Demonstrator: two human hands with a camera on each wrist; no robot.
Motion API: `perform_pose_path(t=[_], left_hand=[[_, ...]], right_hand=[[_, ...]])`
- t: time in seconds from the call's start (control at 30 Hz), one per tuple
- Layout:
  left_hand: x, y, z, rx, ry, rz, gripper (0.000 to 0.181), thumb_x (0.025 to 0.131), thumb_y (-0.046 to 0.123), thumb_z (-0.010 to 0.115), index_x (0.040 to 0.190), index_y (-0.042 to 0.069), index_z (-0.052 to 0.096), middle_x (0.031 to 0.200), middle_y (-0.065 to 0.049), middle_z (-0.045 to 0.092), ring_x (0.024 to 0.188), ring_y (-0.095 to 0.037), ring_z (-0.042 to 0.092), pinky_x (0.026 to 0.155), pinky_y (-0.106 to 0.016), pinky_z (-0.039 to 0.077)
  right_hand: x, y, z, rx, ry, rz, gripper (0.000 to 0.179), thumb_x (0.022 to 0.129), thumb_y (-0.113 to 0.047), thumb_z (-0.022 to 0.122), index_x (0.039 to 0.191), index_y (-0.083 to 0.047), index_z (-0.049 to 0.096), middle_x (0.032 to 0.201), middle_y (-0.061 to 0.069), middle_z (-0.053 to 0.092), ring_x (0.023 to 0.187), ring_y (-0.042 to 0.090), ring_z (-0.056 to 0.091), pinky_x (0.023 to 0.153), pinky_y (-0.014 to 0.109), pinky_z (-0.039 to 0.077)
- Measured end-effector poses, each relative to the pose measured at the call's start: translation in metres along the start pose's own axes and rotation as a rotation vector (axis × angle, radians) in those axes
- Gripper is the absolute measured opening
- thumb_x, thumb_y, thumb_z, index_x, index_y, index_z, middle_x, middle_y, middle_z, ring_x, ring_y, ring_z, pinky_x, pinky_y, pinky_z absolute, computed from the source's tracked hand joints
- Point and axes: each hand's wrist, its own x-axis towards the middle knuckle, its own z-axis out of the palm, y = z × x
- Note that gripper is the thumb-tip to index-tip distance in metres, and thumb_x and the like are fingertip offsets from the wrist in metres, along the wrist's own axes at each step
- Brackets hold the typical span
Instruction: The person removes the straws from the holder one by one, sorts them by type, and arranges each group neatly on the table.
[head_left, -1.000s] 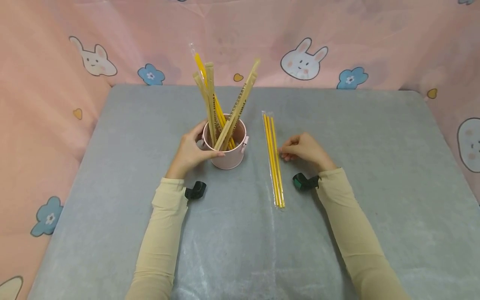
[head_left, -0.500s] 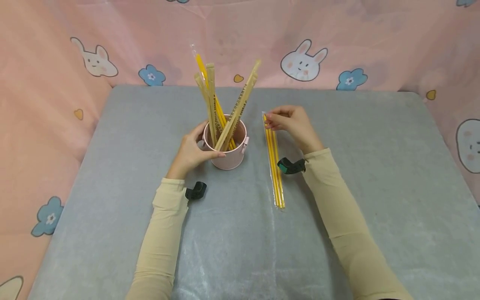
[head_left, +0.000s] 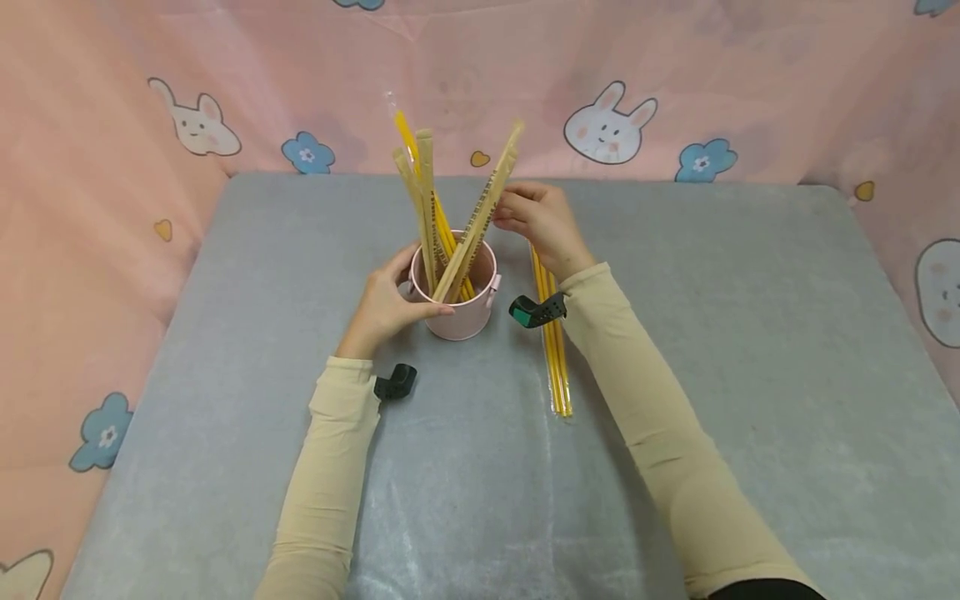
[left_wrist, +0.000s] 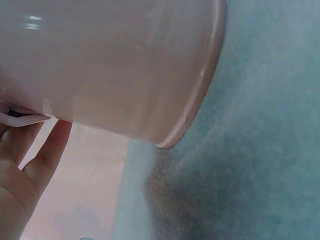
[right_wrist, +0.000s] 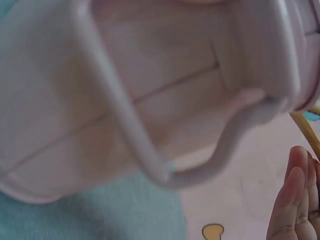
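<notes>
My left hand (head_left: 386, 308) grips the side of a small pink bucket (head_left: 463, 321), thumb along its front below the rim. Several straws stand in the bucket: yellow straws (head_left: 406, 132) in clear wrap, and paper-wrapped straws (head_left: 426, 167) in brown sleeves with print. Two of the brown ones, straws (head_left: 483, 204) leaning right, are beside the fingertips of my right hand (head_left: 542, 223). In the right wrist view its fingers (right_wrist: 295, 200) look nearly straight, near a straw (right_wrist: 305, 131). Whether they touch it cannot be told. The left wrist view shows the bucket wall (left_wrist: 115, 65) close up.
Several yellow straws (head_left: 558, 367) in clear wrappers lie side by side on the grey table (head_left: 465, 492), right of the bucket, partly under my right hand and forearm. A pink curtain (head_left: 450, 83) with rabbits and flowers borders the table. The bucket's handle (right_wrist: 120, 110) hangs at its side.
My right hand has moved from beside the lying yellow straws, up over their far ends, then left to the brown straws in the bucket. The left hand keeps its grip.
</notes>
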Motion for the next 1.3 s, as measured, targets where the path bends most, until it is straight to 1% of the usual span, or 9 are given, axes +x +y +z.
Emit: perform_pose_path(t=[0.1, 0.2, 0.33, 0.43, 0.63, 0.87, 1.0, 1.13, 1.3], left_hand=[[0.000, 0.000, 0.000, -0.010, -0.001, -0.004, 0.092, 0.063, 0.008, 0.088, 0.142, 0.006, 0.041, 0.137, -0.013, 0.050, 0.124, -0.027, 0.047, 0.105, -0.037, 0.037], [0.001, 0.001, 0.000, -0.016, -0.004, -0.012, 0.092, 0.064, 0.009, 0.088, 0.143, 0.008, 0.041, 0.138, -0.011, 0.050, 0.126, -0.026, 0.046, 0.105, -0.036, 0.036], [0.001, 0.001, 0.000, -0.013, -0.001, -0.019, 0.092, 0.064, 0.010, 0.088, 0.143, 0.008, 0.041, 0.139, -0.010, 0.049, 0.126, -0.026, 0.045, 0.106, -0.036, 0.036], [0.001, 0.001, -0.001, -0.015, 0.001, -0.024, 0.092, 0.064, 0.010, 0.088, 0.143, 0.008, 0.040, 0.139, -0.010, 0.048, 0.126, -0.026, 0.046, 0.105, -0.036, 0.036], [0.000, 0.000, -0.001, -0.018, -0.005, -0.039, 0.091, 0.065, 0.010, 0.087, 0.143, 0.007, 0.040, 0.139, -0.011, 0.048, 0.123, -0.027, 0.048, 0.104, -0.038, 0.037], [0.000, 0.000, -0.001, -0.020, -0.007, -0.036, 0.091, 0.064, 0.012, 0.088, 0.143, 0.008, 0.041, 0.136, -0.010, 0.051, 0.120, -0.027, 0.050, 0.103, -0.037, 0.038], [0.004, 0.002, -0.001, -0.027, -0.015, -0.027, 0.091, 0.064, 0.012, 0.088, 0.142, 0.009, 0.042, 0.136, -0.009, 0.051, 0.120, -0.026, 0.050, 0.103, -0.037, 0.038], [0.005, 0.004, 0.000, -0.018, -0.014, -0.016, 0.090, 0.064, 0.012, 0.088, 0.142, 0.009, 0.042, 0.135, -0.010, 0.052, 0.121, -0.027, 0.050, 0.104, -0.037, 0.038], [0.002, 0.005, 0.001, 0.002, -0.010, -0.024, 0.091, 0.064, 0.012, 0.088, 0.142, 0.009, 0.042, 0.135, -0.010, 0.051, 0.122, -0.028, 0.049, 0.103, -0.038, 0.038]], right_hand=[[0.001, -0.002, 0.004, 0.044, -0.008, -0.009, 0.019, 0.090, -0.003, 0.061, 0.105, 0.007, 0.067, 0.084, 0.008, 0.066, 0.074, 0.017, 0.061, 0.076, 0.028, 0.054], [0.001, -0.005, 0.007, 0.088, -0.044, -0.044, 0.013, 0.090, -0.001, 0.060, 0.099, 0.004, 0.069, 0.085, 0.009, 0.065, 0.074, 0.018, 0.061, 0.076, 0.030, 0.053], [0.000, -0.011, 0.009, 0.081, -0.123, -0.108, 0.014, 0.091, -0.001, 0.059, 0.096, 0.003, 0.071, 0.083, 0.010, 0.067, 0.076, 0.020, 0.063, 0.076, 0.031, 0.053], [-0.001, -0.016, 0.010, 0.064, -0.146, -0.125, 0.014, 0.091, -0.002, 0.059, 0.097, 0.004, 0.071, 0.082, 0.010, 0.069, 0.078, 0.021, 0.064, 0.076, 0.032, 0.054], [-0.002, -0.029, 0.007, 0.068, -0.097, -0.143, 0.012, 0.090, 0.001, 0.058, 0.091, 0.005, 0.070, 0.084, 0.011, 0.068, 0.075, 0.022, 0.064, 0.074, 0.029, 0.054], [0.000, -0.064, 0.004, 0.053, 0.000, -0.225, 0.008, 0.087, 0.001, 0.063, 0.086, 0.001, 0.071, 0.079, 0.012, 0.066, 0.070, 0.021, 0.063, 0.071, 0.027, 0.054], [0.001, -0.083, 0.008, 0.012, -0.007, -0.259, 0.006, 0.084, 0.001, 0.067, 0.088, 0.003, 0.071, 0.082, 0.012, 0.067, 0.073, 0.023, 0.064, 0.073, 0.029, 0.054], [0.003, -0.092, 0.019, -0.038, -0.040, -0.281, 0.010, 0.083, 0.001, 0.068, 0.092, 0.006, 0.069, 0.082, 0.013, 0.066, 0.075, 0.024, 0.065, 0.074, 0.030, 0.054], [0.003, -0.097, 0.038, -0.099, -0.082, -0.260, 0.013, 0.085, 0.000, 0.067, 0.096, 0.006, 0.069, 0.085, 0.012, 0.066, 0.079, 0.024, 0.064, 0.078, 0.030, 0.053]])
